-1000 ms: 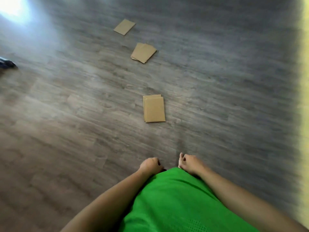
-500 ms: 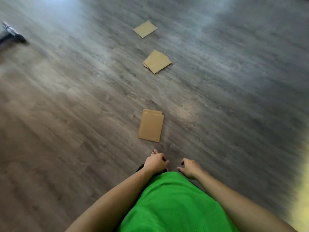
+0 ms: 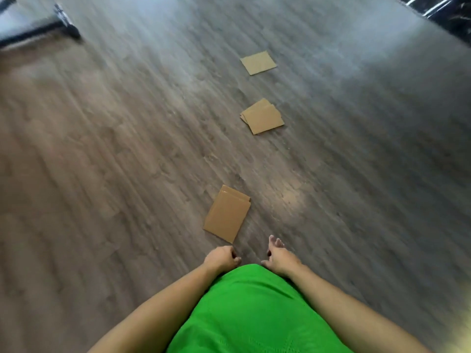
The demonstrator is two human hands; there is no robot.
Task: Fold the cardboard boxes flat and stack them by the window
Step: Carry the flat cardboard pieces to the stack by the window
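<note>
Lying flat: 3 cardboard piles [image 3: 227, 214], 2 empty hands [image 3: 221, 258].

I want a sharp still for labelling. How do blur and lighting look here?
Head view: motion blur streaks the floor and smears the dark object top left; the nearest flattened cardboard stays fairly crisp. Soft glare washes the upper floor, with a bright patch right of that cardboard. Wide-angle edges darken.
</note>
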